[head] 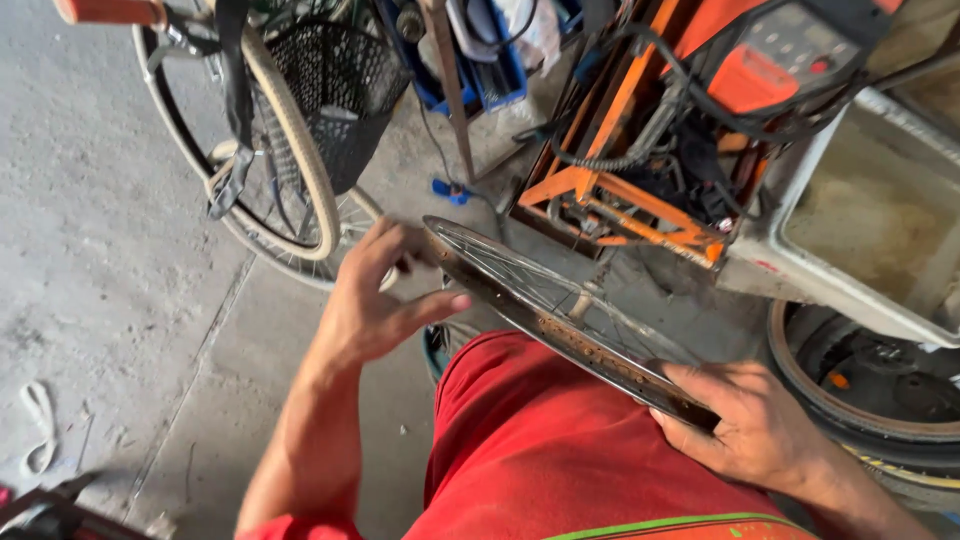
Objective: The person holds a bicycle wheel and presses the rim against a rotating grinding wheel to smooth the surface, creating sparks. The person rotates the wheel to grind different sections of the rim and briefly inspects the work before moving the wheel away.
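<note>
Red shorts (560,450) fill the bottom of my view, and across that lap both hands steady a bare bicycle wheel rim (560,325) tilted edge-up: my left hand (375,300) curls around its far end with thumb pressed along the rim, my right hand (750,425) clamps the near end from beneath, seemingly to keep it from rolling. Beyond stand a bicycle (270,150) with a black basket (340,90), an orange machine (700,110), and a tyre (880,400) on the concrete floor (100,250).

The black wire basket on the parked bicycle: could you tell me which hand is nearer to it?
Left. The left hand, gripping the bare metal wheel rim, sits just below the black wire basket; the right hand holds the rim's far end.
</note>
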